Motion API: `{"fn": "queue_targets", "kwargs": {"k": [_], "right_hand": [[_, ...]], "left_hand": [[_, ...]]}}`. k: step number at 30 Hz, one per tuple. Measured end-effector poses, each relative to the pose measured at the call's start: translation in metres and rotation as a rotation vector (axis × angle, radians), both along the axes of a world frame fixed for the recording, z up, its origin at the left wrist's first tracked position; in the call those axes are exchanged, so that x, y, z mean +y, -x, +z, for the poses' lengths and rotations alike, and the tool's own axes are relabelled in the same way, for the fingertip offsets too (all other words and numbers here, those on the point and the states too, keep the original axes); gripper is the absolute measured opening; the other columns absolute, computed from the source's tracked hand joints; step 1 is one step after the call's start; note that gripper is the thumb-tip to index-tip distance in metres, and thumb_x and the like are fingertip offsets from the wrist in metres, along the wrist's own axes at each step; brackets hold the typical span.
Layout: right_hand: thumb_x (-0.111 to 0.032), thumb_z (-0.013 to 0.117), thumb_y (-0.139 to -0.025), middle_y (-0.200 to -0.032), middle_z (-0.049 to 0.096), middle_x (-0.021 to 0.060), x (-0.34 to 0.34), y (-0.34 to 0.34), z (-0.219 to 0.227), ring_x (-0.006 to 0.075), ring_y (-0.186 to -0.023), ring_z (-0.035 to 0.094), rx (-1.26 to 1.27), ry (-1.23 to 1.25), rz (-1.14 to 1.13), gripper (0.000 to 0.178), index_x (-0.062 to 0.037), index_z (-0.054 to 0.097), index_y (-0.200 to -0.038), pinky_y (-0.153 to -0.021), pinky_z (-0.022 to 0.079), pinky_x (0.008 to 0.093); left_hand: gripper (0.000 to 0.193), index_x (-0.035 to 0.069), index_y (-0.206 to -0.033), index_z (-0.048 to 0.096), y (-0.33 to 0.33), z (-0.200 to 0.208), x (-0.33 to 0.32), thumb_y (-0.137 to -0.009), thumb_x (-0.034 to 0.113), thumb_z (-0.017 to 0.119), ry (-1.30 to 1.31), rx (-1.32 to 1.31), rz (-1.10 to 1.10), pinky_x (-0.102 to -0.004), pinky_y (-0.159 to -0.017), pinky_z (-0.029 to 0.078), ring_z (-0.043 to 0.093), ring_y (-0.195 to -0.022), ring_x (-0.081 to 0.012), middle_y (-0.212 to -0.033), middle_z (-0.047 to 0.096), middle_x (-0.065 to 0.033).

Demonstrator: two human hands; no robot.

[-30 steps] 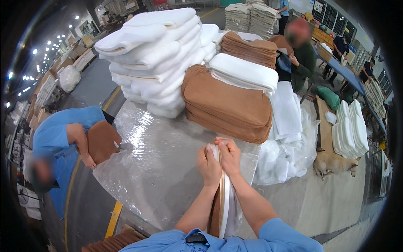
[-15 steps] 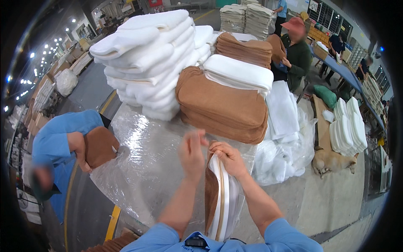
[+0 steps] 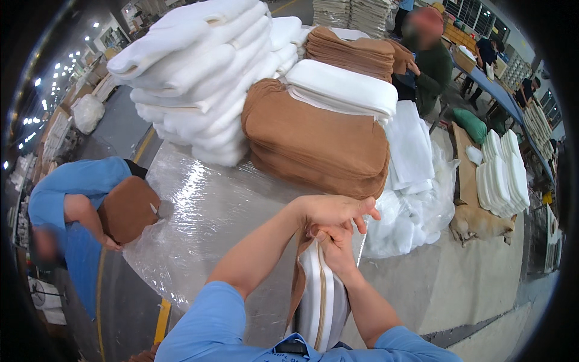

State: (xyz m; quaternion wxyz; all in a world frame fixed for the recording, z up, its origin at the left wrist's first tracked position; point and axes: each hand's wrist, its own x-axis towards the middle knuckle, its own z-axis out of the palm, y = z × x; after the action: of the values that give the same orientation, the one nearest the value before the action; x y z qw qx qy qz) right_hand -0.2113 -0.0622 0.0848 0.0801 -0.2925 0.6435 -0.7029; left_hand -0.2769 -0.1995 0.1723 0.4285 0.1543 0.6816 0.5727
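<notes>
A brown cushion cover (image 3: 300,265) with a white side band and a lengthwise tan zipper stands on edge against my body, at the near side of the table. My right hand (image 3: 336,246) is closed on the cover's far end, thumb near the zipper's end. Just above and across it lies my left hand (image 3: 338,211), wrist bent, fingers stretched to the right and apart. Its thumb is hidden, and I cannot tell if it touches the cover. Beyond both hands rests a stack of brown covers (image 3: 319,136), topped by a white foam pad (image 3: 341,89).
Tall white padding (image 3: 187,78) is piled at the far left on the plastic-covered table (image 3: 205,211). Clear plastic bags (image 3: 404,217) lie to the right. A person in blue (image 3: 84,187) bends over at left; another in dark green (image 3: 434,72) stands across. A dog (image 3: 482,224) lies at right.
My left hand has swung from left of the cover to over my right hand, its fingers now pointing right. My right hand keeps its grip. The view has shifted slightly.
</notes>
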Motion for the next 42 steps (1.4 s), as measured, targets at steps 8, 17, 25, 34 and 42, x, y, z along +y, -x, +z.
{"fn": "queue_targets", "kwargs": {"k": [8,17,25,34,42], "right_hand": [[-0.006,0.064,-0.102,-0.102,0.072,0.0105,0.003,-0.003,0.008,0.0227,-0.097,0.068,-0.006,0.078,0.006,0.012,0.0018,0.072,-0.098,-0.09,0.053,0.0347],[-0.019,0.065,-0.105,-0.105,0.071,0.0115,-0.004,-0.01,0.012,0.0226,-0.099,0.066,0.001,0.111,0.009,0.023,0.0003,0.071,-0.094,-0.091,0.052,0.0341],[-0.006,0.065,-0.1,-0.105,0.072,0.0115,0.004,-0.022,0.017,0.0237,-0.101,0.068,-0.077,0.082,0.018,0.01,0.0009,0.072,-0.096,-0.092,0.054,0.0351],[-0.041,0.06,-0.107,-0.116,0.073,0.0125,0.02,0.044,0.019,0.0193,-0.098,0.067,0.089,0.094,0.265,0.045,0.0021,0.073,-0.111,-0.092,0.053,0.0366],[-0.068,0.025,-0.11,-0.132,0.064,0.0028,-0.058,0.135,0.018,0.0132,-0.104,0.055,-0.448,0.053,0.258,0.078,-0.0078,0.054,-0.151,-0.09,0.046,0.0303]], "left_hand": [[0.065,-0.002,-0.137,0.06,-0.008,-0.039,-0.009,-0.112,0.054,0.038,-0.63,0.315,0.693,-0.0458,-0.101,0.053,0.07,-0.11,-0.0297,-0.119,0.073,-0.0188],[0.05,0.001,-0.094,0.074,-0.066,-0.096,-0.034,-0.113,0.035,0.044,-0.287,0.416,1.016,-0.0299,-0.073,0.047,0.058,-0.076,-0.0125,-0.086,0.067,-0.0036],[0.052,0.001,-0.098,0.073,-0.079,-0.086,-0.023,-0.114,0.041,0.043,-0.241,0.462,1.01,-0.0261,-0.069,0.044,0.056,-0.075,-0.0093,-0.082,0.065,-0.0023],[0.044,0.004,-0.123,0.064,-0.086,-0.112,-0.015,-0.116,0.04,0.04,-0.423,0.379,1.167,-0.0279,-0.088,0.05,0.059,-0.097,-0.0115,-0.112,0.066,-0.0064],[0.034,0.007,-0.126,0.05,-0.075,-0.122,-0.016,-0.114,0.038,0.045,-0.475,0.461,1.211,-0.0326,-0.09,0.054,0.064,-0.099,-0.0181,-0.117,0.065,-0.0096]]}}
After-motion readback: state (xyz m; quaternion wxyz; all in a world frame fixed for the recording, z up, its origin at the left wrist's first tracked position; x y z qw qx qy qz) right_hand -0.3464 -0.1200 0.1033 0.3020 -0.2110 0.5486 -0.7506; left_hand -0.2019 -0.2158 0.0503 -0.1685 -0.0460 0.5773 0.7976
